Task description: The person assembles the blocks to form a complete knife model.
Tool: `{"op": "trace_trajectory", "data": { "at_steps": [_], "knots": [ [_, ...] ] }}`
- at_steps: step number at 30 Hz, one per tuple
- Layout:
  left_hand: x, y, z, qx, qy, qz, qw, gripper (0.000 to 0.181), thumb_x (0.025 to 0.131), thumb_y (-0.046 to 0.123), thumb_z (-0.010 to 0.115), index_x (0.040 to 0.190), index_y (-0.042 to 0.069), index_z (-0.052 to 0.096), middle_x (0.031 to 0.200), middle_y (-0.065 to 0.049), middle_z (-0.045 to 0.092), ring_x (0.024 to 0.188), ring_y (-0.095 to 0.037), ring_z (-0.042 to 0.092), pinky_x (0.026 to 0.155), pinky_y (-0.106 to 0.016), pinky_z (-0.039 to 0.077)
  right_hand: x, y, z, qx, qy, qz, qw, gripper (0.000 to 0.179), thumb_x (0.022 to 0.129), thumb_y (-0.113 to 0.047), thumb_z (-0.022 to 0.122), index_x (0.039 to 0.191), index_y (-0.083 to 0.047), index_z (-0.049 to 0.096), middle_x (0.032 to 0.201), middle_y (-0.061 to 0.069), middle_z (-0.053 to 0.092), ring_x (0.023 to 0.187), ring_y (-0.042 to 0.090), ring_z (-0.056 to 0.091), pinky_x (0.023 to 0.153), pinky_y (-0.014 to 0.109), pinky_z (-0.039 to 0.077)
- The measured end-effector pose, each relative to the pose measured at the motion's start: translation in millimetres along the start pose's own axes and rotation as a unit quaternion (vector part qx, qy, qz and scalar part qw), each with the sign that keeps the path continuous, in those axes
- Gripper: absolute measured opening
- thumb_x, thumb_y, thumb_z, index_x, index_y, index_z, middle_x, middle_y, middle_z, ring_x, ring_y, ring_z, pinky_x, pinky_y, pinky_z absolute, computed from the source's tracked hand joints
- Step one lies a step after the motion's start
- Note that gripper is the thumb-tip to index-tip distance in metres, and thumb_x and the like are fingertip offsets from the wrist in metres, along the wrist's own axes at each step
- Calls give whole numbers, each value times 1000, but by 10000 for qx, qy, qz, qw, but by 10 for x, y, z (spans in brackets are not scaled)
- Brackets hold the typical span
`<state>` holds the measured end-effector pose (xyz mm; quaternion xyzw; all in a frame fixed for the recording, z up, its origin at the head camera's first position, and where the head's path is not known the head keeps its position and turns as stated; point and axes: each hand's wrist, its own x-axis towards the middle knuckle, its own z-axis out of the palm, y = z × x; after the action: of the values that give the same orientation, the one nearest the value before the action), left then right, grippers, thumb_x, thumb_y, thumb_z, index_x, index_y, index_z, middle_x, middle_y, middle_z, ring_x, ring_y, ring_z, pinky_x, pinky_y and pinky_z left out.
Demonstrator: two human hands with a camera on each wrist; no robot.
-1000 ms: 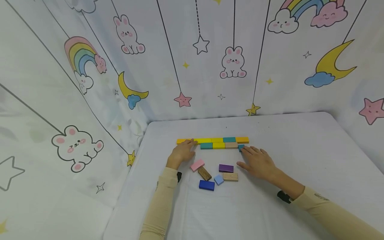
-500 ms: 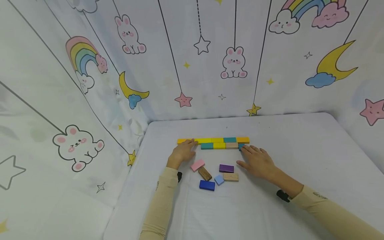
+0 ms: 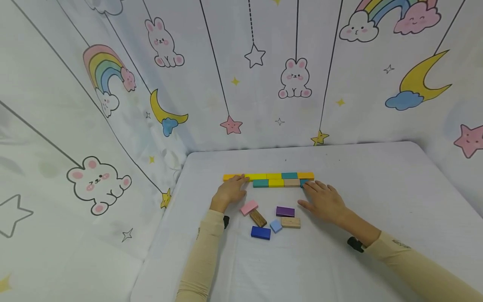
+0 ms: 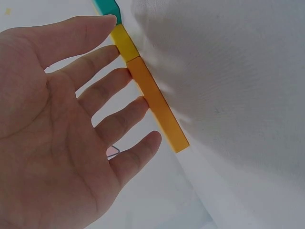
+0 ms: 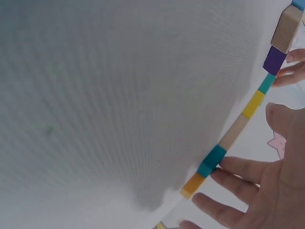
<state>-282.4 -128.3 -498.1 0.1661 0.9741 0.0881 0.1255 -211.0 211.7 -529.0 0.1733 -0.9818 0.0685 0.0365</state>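
Two touching rows of wooden blocks lie across the table. The back row has an orange block [image 3: 229, 177] at its left end, then yellow, teal and orange ones. In the shorter front row are a teal block [image 3: 260, 183], a yellow block [image 3: 276, 183], a plain wood block [image 3: 292, 183] and a blue-teal block [image 3: 303, 183]. My left hand [image 3: 228, 193] touches the left part of the rows with extended fingers, its thumb beside the front teal block. Fingertips of my right hand [image 3: 325, 202] touch the blue-teal block [image 5: 211, 161], partly covering it in the head view.
Nearer me lie a pink block [image 3: 249, 207], a brown block [image 3: 258, 218], a purple block [image 3: 285, 212], a pale wood block [image 3: 290, 222], a small light-blue block [image 3: 276, 226] and a dark-blue block [image 3: 260, 233]. A patterned curtain [image 3: 203, 84] hangs behind the table.
The blue-teal block has shifted slightly away from me, into line with the front row, with my right fingertips against it. My left hand has stayed in place.
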Motion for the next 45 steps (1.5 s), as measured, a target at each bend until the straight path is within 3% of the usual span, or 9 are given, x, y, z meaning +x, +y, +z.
{"op": "trace_trajectory", "data": {
  "at_steps": [17,23,33,45],
  "knots": [
    [-15,-20,-6,-32,-47,-53,10000,56,107,26,58,161,19,44,170,-4,32,154,-29,33,124,-49,32,56,-38,-2,182,-38,78,9998,72,103,-52,60,152,0,51,156,23,48,146,46,41,115,69,35],
    [-13,-23,-8,-41,-44,-55,10000,56,107,26,58,161,19,43,170,-3,32,154,-29,34,124,-50,33,34,-217,-59,409,99,-69,9991,72,100,-51,66,152,-2,52,156,21,49,146,46,41,116,68,35],
    [-1,-30,-8,2,-32,-41,10000,56,107,28,57,161,20,43,170,-2,32,154,-29,34,123,-50,35,-113,-555,-177,477,-14,-455,9978,67,100,-52,66,144,-3,61,151,19,55,140,40,51,116,61,41],
    [19,-26,0,-48,-81,10,10000,56,108,27,57,161,19,43,170,-3,31,154,-30,33,124,-50,33,-289,-776,-216,622,-555,-318,9960,72,100,-61,59,141,-2,63,143,20,61,130,40,60,108,59,50]
  ]
}}
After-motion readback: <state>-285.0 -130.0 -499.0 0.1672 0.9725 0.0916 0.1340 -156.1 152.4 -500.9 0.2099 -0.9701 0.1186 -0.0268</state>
